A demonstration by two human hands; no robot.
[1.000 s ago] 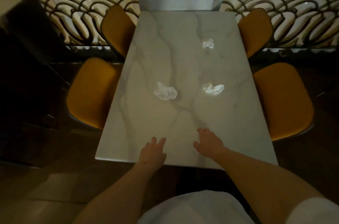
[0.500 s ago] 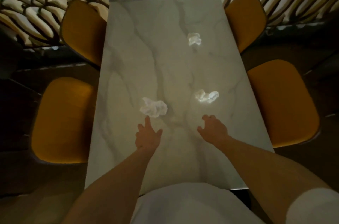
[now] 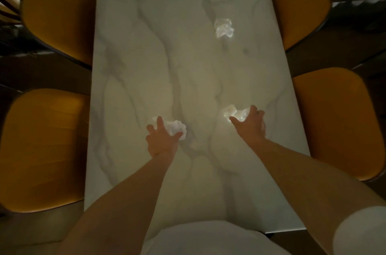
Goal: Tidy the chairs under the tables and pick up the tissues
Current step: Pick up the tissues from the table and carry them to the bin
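left hand [image 3: 161, 142] cupping tissue [image 3: 177, 130], right hand [image 3: 249, 127] over another [image 3: 234, 114]

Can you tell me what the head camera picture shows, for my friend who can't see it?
Two bare hands reach over a marble table: the left hand touches one crumpled tissue, the right hand touches another. A third tissue lies farther away, and four orange chairs stand at the sides.

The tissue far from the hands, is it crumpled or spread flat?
Crumpled. The far tissue sits on the marble table as a small bunched lump with uneven folds and edges, not a flat sheet. Neither hand touches it.
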